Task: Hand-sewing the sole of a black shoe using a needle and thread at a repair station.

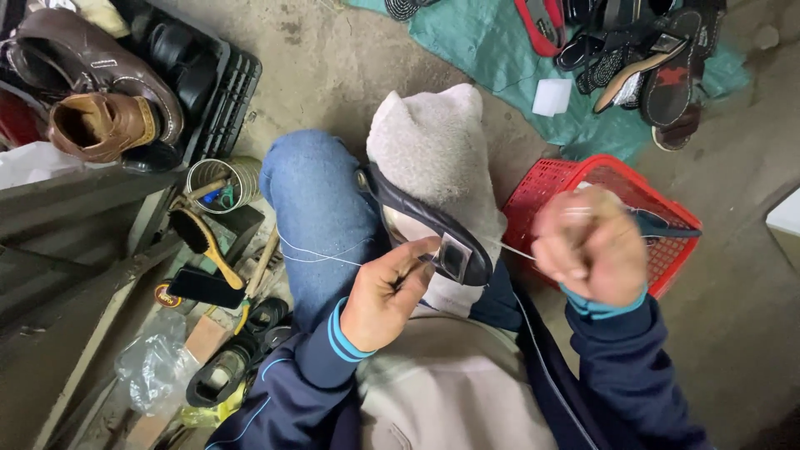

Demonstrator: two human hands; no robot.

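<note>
While the strap (433, 229) is pinched at centre frame by the left hand (385, 293), thread (518, 250) is gripped in the clenched right hand (587, 246); tension is best kept even, with the strap pressed steady against the cloth (437, 142).
</note>
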